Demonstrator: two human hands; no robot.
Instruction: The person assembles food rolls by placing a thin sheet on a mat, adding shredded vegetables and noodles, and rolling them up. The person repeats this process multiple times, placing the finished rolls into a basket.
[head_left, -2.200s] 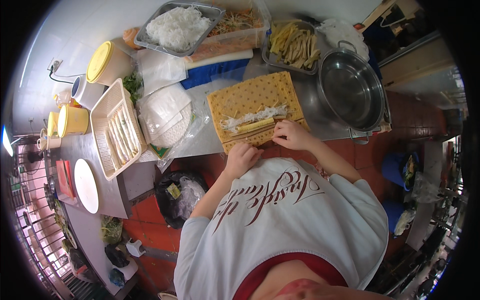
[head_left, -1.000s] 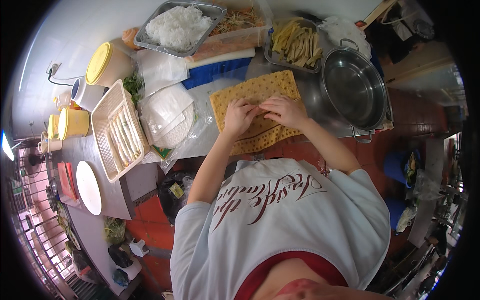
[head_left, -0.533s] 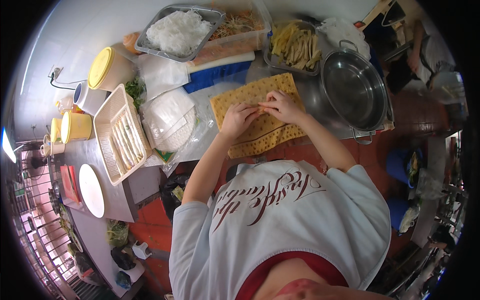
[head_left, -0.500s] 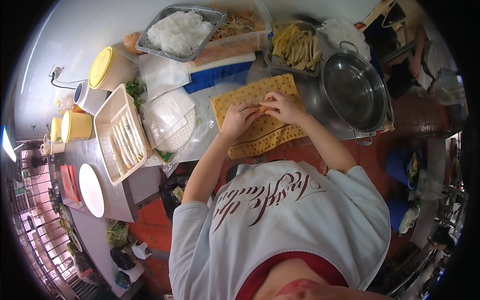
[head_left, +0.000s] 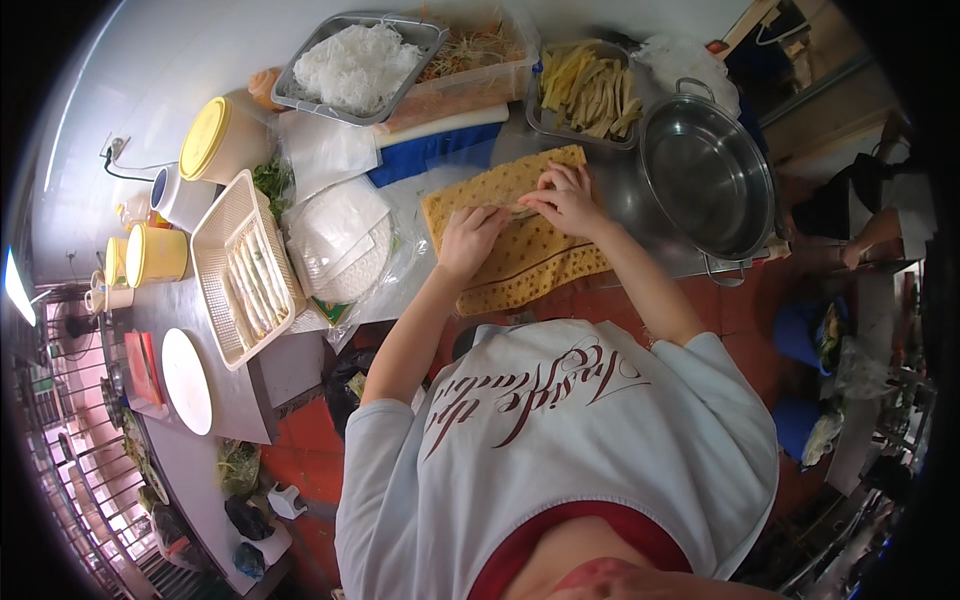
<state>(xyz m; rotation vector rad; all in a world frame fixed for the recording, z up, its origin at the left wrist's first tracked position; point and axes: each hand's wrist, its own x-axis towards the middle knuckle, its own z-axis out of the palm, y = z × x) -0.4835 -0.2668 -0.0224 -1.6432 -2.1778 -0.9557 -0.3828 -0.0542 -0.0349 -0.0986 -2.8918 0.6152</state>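
Note:
A yellow patterned cloth (head_left: pixel 540 262) lies at the table's front edge, under both hands. On it is a thin, pale spring roll (head_left: pixel 520 211), mostly covered by my fingers. My left hand (head_left: pixel 474 238) closes on its left end, fingertips curled together. From the right, my right hand (head_left: pixel 564 200) pinches the roll with thumb and forefinger, the other fingers slightly raised. To the left of the cloth lies a stack of white rice paper wrappers (head_left: pixel 345 232) on clear plastic. Finished rolls (head_left: pixel 258 280) rest side by side in a cream plastic basket (head_left: pixel 236 352).
A tray of white noodles (head_left: pixel 358 68) overlaps a tub of shredded vegetables (head_left: pixel 470 88) at the back. Beyond the cloth stands a tray of yellow and pale strips (head_left: pixel 588 95). A metal pot (head_left: pixel 706 175) is at right. Another person's arm (head_left: pixel 872 236) shows far right.
My fingers have shifted slightly on the roll, and the orange filling that showed between them is now covered by pale wrapper. At the far right, the other person has moved nearer.

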